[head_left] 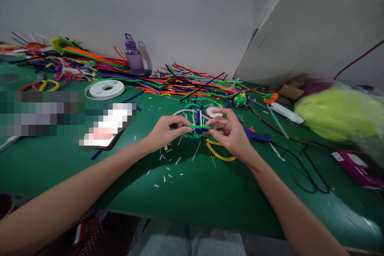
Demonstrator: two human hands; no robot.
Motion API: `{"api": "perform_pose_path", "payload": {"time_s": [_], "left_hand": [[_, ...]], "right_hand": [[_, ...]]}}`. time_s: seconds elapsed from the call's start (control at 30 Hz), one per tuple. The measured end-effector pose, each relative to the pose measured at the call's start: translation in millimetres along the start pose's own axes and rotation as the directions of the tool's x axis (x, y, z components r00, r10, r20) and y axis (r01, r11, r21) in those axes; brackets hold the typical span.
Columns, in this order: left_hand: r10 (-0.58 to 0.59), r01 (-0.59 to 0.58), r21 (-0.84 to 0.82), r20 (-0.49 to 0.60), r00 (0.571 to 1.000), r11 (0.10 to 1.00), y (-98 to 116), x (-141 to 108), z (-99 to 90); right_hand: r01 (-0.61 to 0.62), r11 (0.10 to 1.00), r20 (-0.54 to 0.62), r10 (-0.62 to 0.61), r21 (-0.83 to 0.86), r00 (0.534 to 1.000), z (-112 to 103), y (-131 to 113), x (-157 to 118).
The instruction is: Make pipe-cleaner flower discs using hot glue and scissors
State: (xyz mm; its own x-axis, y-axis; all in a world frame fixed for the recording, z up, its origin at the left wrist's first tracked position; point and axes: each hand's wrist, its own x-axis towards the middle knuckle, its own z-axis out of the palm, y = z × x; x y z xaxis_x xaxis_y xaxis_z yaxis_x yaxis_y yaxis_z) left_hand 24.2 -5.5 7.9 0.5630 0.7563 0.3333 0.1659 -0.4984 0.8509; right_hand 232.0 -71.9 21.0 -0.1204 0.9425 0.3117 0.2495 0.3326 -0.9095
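Both hands meet over the middle of the green table, pinching a small green and blue piece of bent pipe cleaners (199,128). My left hand (168,130) grips its left end between thumb and fingers. On the right end, my right hand (227,130) closes with thumb and forefinger. A dark blue stem stands up from the piece, with thin white strands around it. Just right of and below the piece lie yellow-handled scissors (222,154), partly hidden by my right hand. Beyond the fingers is a round white disc (213,111).
Pipe cleaners (192,82) are heaped along the wall, near a purple bottle (134,54). A ribbon spool (107,89) and a phone (109,126) lie left. A blue glue gun (258,135) with a black cord and yellow bagged material (336,114) lie right. White scraps (168,170) litter the front.
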Motion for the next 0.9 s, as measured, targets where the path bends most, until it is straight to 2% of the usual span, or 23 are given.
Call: {"api": "perform_pose_path", "payload": {"time_s": [0.17, 0.27, 0.4, 0.5, 0.7, 0.9], "left_hand": [[0.051, -0.053, 0.103, 0.019, 0.999, 0.993, 1, 0, 0.1], [0.105, -0.106, 0.156, 0.014, 0.994, 0.982, 2, -1, -0.3], [0.192, -0.191, 0.234, 0.016, 0.981, 0.953, 0, -3, 0.7], [0.244, -0.245, 0.332, 0.045, 0.969, 0.911, -3, -6, 2.4], [0.4, -0.431, 0.535, 0.181, 0.899, 0.726, -5, -8, 1.8], [0.473, -0.488, 0.603, 0.2, 0.858, 0.631, -5, -8, 2.5]], "right_hand": [[0.032, 0.999, -0.011, -0.033, -0.042, 0.999, 2, 3, 0], [0.091, 0.974, -0.069, -0.107, -0.208, 0.992, 4, 6, -1], [0.153, 0.837, -0.089, -0.233, -0.525, 0.968, 7, 9, -4], [0.191, 0.734, -0.039, -0.284, -0.652, 0.958, 11, 11, -6], [0.27, 0.603, 0.057, -0.348, -0.751, 0.936, 17, 8, -8], [0.345, 0.546, 0.128, -0.396, -0.764, 0.909, 26, 8, -11]]}}
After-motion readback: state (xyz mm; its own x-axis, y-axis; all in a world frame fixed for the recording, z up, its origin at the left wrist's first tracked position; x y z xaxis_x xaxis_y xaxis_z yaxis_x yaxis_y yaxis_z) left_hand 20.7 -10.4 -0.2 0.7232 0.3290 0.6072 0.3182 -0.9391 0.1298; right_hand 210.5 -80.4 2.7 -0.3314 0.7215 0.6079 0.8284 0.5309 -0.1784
